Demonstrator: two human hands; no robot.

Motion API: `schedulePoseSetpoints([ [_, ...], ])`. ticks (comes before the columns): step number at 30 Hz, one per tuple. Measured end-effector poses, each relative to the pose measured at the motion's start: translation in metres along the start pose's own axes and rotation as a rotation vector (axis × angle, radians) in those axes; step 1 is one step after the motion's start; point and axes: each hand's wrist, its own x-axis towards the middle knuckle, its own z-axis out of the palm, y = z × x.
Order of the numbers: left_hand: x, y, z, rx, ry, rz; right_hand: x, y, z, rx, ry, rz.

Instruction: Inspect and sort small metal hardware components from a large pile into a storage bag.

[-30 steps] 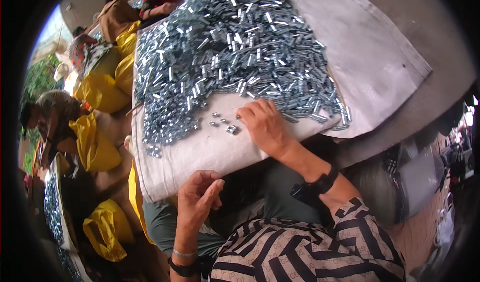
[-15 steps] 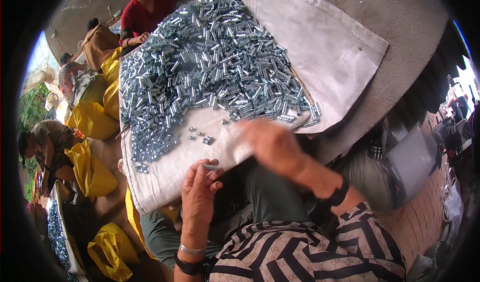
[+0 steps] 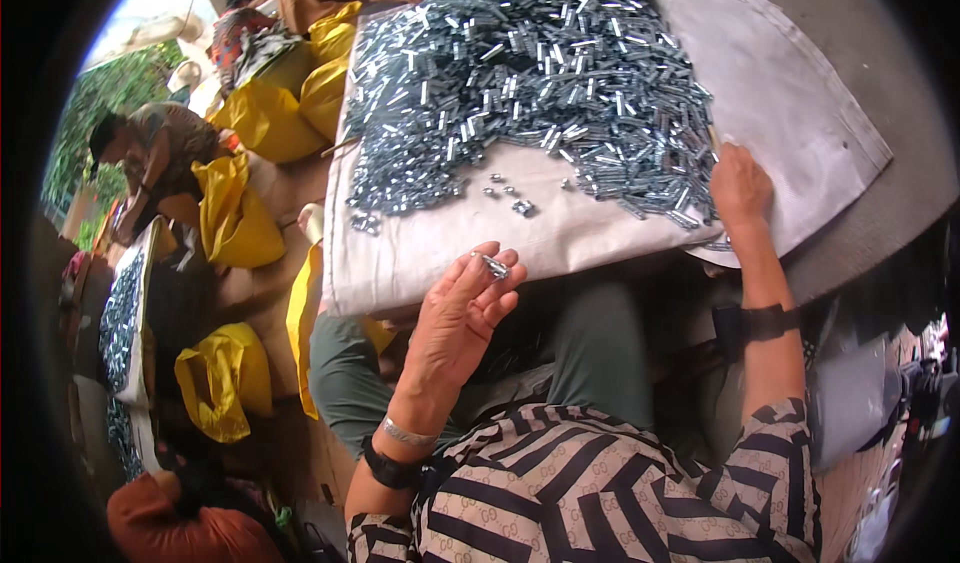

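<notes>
In front of the table edge, my left hand (image 3: 455, 313) is raised palm up, its thumb and fingers closed on a small shiny metal sleeve (image 3: 494, 267). My right hand (image 3: 742, 188) is stretched out to the pile's right edge, fingers curled round a thin stick (image 3: 715, 141) that is mostly covered by the hand. A broad heap of silvery metal sleeves (image 3: 560, 73) spreads over the white woven sheet (image 3: 400, 273). Smaller metal nuts (image 3: 405, 188) gather at its left front. Several loose nuts (image 3: 522, 207) sit apart on the sheet, between the heap and my left hand.
Yellow sacks (image 3: 240, 213) stand along the left side. Another yellow sack (image 3: 225, 378) lies lower left. Co-workers (image 3: 160, 158) sit at the left, one in orange (image 3: 190, 523) at the lower left beside a second table of metal parts (image 3: 122, 313). My knees are under the table's front edge.
My right hand has moved right and outward from the sheet's front to the stick at the heap's edge. My left hand stays closed on the sleeve. The whole view has swung right.
</notes>
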Motion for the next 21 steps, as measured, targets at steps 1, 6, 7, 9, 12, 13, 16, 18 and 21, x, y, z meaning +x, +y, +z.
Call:
schedulePoseSetpoints([
  [1, -0.002, 0.001, -0.003, -0.029, -0.008, -0.023, -0.002, -0.004, -0.01, -0.022, 0.068, 0.002],
  [6, -0.003, -0.004, -0.022, -0.15, 0.009, -0.027, -0.049, -0.051, -0.083, 0.756, 0.035, -0.17],
  [7, -0.004, -0.004, -0.026, -0.152, 0.02, -0.018, -0.069, -0.068, -0.104, 0.905, -0.096, -0.179],
  [9, -0.003, -0.007, -0.032, -0.193, 0.007, -0.012, -0.101, -0.097, -0.121, 1.048, -0.159, -0.367],
  [12, -0.005, -0.006, -0.028, -0.179, 0.003, 0.001, -0.131, -0.122, -0.133, 1.026, -0.136, -0.579],
  [13, -0.007, -0.006, -0.028, -0.179, 0.004, 0.004, -0.137, -0.129, -0.128, 1.021, -0.106, -0.601],
  [16, -0.016, -0.003, -0.025, -0.145, 0.007, 0.038, -0.143, -0.141, -0.125, 0.921, -0.063, -0.658],
  [18, -0.021, -0.003, -0.024, -0.119, -0.005, 0.057, -0.143, -0.145, -0.13, 0.917, -0.053, -0.672],
  [21, -0.027, -0.004, -0.019, -0.104, -0.038, 0.078, -0.144, -0.149, -0.134, 0.894, -0.045, -0.688],
])
